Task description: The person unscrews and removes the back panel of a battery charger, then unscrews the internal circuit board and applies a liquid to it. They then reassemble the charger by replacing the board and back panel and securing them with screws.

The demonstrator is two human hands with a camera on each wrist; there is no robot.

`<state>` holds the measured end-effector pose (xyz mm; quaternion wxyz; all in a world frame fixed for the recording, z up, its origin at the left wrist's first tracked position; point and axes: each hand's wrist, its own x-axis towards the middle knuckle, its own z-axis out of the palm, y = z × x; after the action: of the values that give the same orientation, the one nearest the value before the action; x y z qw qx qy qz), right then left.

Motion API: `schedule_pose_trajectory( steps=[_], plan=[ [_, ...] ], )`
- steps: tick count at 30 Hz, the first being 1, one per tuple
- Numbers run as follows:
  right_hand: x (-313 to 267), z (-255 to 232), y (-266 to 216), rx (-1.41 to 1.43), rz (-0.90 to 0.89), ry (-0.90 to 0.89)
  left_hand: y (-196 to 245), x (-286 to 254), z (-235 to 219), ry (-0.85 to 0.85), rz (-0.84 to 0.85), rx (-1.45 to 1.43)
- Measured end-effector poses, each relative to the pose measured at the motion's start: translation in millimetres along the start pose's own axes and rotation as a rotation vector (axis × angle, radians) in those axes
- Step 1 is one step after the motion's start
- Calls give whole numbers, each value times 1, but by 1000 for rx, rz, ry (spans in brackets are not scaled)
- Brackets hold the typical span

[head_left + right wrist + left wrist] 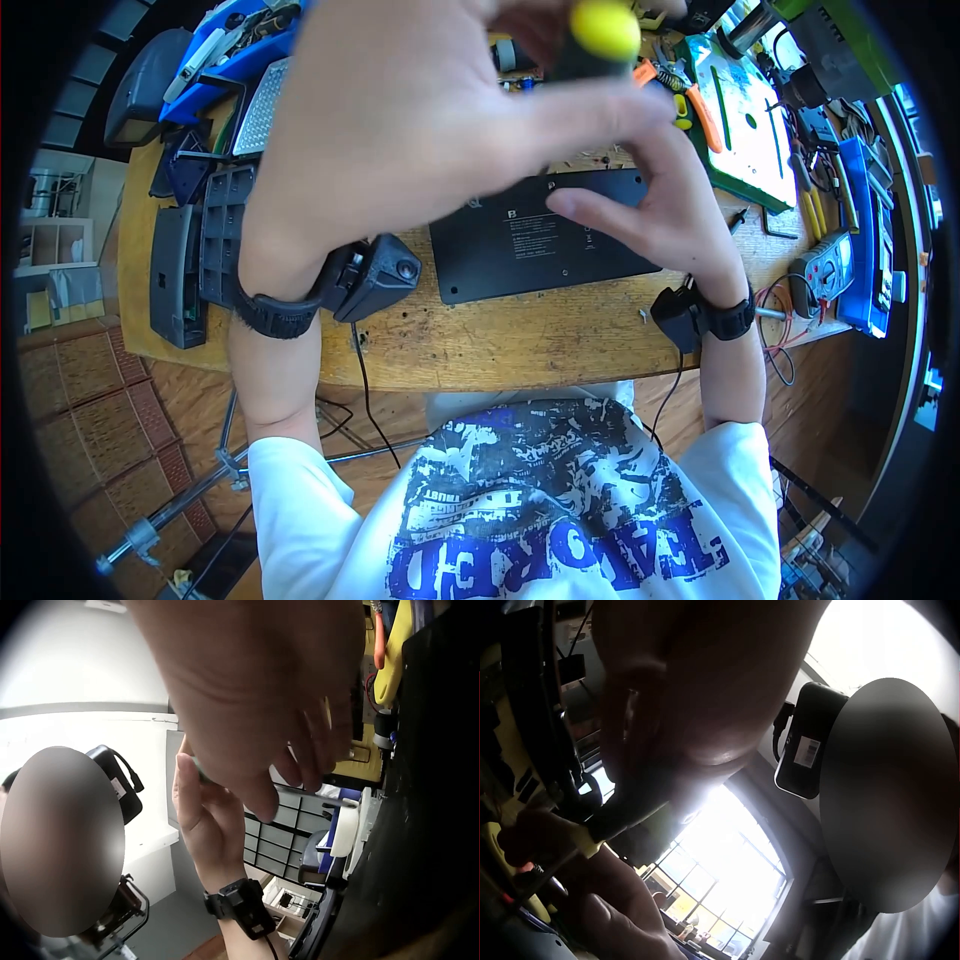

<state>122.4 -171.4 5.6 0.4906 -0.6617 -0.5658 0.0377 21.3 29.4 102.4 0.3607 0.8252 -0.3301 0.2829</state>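
My left hand (pixel 400 130) is raised close to the head camera, gripping a screwdriver (pixel 605 30) with a dark handle and a yellow end. From the left wrist view, its dark handle (pixel 626 814) sits in the left fingers and a thin metal shaft (pixel 547 874) runs down-left past the right hand (pixel 622 915). In the head view the right hand (pixel 680 210) is beside the left, its thumb spread from its forefinger. Beneath both hands a flat black laptop (pixel 540 250) lies underside up, printed label showing; the left hand hides part of it.
Pliers with orange handles (pixel 705 115) lie on a green-edged white board (pixel 745 130) at the back right. A multimeter (pixel 825 270) with red leads stands by a blue tray (pixel 875 250). On the left are a grey compartment tray (pixel 225 230) and a dark case (pixel 175 275).
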Motion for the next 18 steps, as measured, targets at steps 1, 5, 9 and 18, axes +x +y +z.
schedule_pose_trajectory(
  steps=[1, 5, 9, 18],
  plan=[
    [6, -2, -1, -66, 50, -37, 13, 5, 0, 5, -49, 269],
    [2, 4, 12, -198, 188, -90, -34, -10, -4, 294, -51, -106],
    [3, 12, 7, -224, 222, -145, -26, -12, -18, 270, -129, 99],
    [-3, 24, -9, -708, 71, -176, -2, 0, -1, 299, -148, 240]
  ],
)
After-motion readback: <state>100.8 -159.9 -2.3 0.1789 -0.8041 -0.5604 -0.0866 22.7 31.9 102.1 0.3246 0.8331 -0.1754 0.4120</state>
